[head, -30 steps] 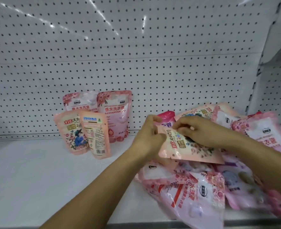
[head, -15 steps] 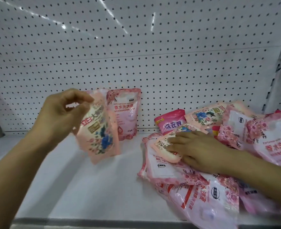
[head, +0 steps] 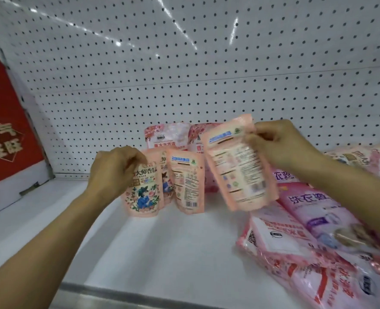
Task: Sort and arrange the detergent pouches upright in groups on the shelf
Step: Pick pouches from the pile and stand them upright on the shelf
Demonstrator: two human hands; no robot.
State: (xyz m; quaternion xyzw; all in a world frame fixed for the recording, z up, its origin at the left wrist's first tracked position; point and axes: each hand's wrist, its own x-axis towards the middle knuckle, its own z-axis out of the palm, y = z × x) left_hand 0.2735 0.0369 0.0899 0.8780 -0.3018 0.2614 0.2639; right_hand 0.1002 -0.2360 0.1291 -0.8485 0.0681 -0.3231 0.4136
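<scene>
Now the left hand is gripping its floral pouch on the shelf. Right hand is newly lifting, pinching a second pouch.

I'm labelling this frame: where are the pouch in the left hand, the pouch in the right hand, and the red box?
Left-hand pouch (head: 144, 192), head view, on its blue flower print.
Right-hand pouch (head: 240, 168), head view, on its printed back panel.
Red box (head: 3, 130), head view, on its red face.

Your left hand and right hand are bare, and both forearms are uncovered, with no sleeves, rings or watch showing.
</scene>
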